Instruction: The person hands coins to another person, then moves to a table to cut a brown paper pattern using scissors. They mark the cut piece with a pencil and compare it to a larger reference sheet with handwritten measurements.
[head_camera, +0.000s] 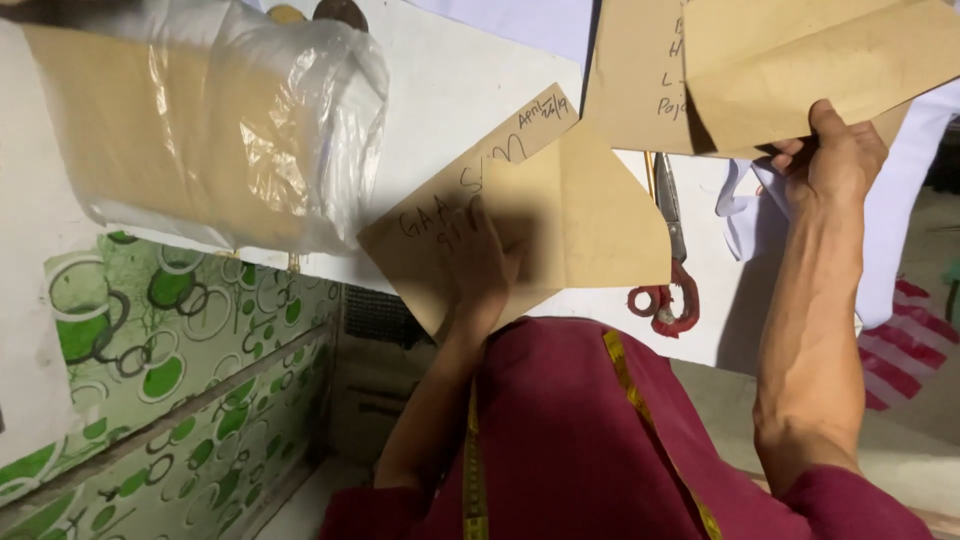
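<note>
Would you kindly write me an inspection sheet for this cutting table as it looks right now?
Surface: white table, mostly covered.
Job's things: brown paper pattern piece flat on the table under the left hand; a second brown paper piece lifted by the right hand.
Clutter: scissors with red handles lying between the two papers; clear plastic bag over brown paper at the left; white cloth at the right.
Grips: left hand pressed flat on its paper; right hand pinching its paper's lower edge.
Cables: nothing seen.
Surroundings: green-circled panel below the table; yellow measuring tape around the person's neck.
</note>
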